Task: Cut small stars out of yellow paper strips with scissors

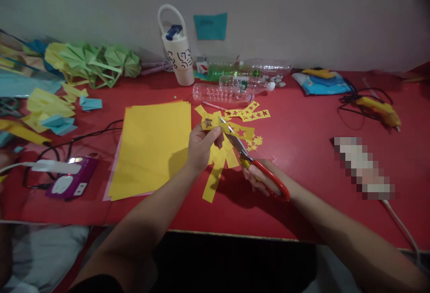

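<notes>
My left hand (pixel 203 145) pinches a yellow paper strip (pixel 247 132) with star-shaped holes in it. My right hand (pixel 257 176) grips red-handled scissors (pixel 273 179), whose slightly parted blades reach the strip just right of my left fingertips. Under and below the strip lie plain yellow paper pieces (pixel 214 181). Small cut-out yellow stars (pixel 257 141) are scattered beside the blades. Behind them rest more strips with star holes (pixel 257 115). Left of my left hand is a stack of yellow sheets (pixel 156 145).
Plastic bottles (pixel 218 92) lie behind the strips, near a white cup (pixel 183 62). Folded paper shapes (pixel 97 62), a purple power block (pixel 79 178) and black cables are at the left. A yellow glue gun (pixel 379 110) and a blurred-out object (pixel 363 165) are at the right.
</notes>
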Available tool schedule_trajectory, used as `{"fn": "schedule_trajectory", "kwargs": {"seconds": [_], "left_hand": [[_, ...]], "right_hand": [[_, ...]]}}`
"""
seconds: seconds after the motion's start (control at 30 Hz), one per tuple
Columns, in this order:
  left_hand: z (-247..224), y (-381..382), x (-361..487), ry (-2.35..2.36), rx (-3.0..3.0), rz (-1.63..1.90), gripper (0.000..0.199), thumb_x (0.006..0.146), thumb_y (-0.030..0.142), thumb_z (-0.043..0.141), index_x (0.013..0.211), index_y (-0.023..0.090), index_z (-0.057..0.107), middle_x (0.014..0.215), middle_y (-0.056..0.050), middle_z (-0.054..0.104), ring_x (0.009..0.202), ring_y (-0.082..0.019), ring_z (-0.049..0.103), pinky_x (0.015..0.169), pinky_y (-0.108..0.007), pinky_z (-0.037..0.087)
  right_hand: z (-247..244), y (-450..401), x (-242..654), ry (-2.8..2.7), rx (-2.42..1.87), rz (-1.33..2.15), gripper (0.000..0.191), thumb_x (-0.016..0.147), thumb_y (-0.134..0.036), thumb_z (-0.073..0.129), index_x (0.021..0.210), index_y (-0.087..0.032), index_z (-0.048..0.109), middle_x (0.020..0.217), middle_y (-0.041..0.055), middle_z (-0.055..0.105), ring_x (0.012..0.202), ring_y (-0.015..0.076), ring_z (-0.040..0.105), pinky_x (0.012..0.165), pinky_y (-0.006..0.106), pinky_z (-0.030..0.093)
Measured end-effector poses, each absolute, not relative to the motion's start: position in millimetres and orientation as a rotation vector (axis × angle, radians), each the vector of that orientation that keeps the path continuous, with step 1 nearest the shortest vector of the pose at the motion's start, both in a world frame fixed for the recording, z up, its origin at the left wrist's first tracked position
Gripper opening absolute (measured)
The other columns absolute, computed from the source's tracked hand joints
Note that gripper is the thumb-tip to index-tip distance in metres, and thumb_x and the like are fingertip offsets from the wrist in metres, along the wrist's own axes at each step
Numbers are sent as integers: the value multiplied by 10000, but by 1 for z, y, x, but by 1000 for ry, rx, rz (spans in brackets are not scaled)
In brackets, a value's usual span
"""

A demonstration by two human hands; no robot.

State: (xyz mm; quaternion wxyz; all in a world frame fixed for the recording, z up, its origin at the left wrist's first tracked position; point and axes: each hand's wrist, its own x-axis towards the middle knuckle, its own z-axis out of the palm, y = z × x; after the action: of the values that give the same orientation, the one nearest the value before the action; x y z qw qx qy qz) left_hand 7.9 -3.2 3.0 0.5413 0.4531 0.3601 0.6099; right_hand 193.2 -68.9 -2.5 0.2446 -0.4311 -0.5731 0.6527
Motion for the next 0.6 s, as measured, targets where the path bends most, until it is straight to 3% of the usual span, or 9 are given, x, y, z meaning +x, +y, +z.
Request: {"fn": "schedule_trajectory", "kwargs": {"seconds": [0.4,0.6], "left_hand": [[3,-4,7,836,1049,1435,189,713,259,658,656,199,488,509,76,521,420,-50,496,447,-202,410],[6,-5,7,845,1000,1431,200,680,272,682,705,207,495,493,83,546,410,-57,493,438,-200,410]], "right_hand": [[2,-73,189,-1518,-1301,1751,484,862,-668,529,688,-223,448,382,-110,372,276,57,354,419,249,472],[4,-72,188,-1496,-1333,1760,504,824,-693,554,657,-233,432,378,-106,370,268,59,358,411,251,462]]}}
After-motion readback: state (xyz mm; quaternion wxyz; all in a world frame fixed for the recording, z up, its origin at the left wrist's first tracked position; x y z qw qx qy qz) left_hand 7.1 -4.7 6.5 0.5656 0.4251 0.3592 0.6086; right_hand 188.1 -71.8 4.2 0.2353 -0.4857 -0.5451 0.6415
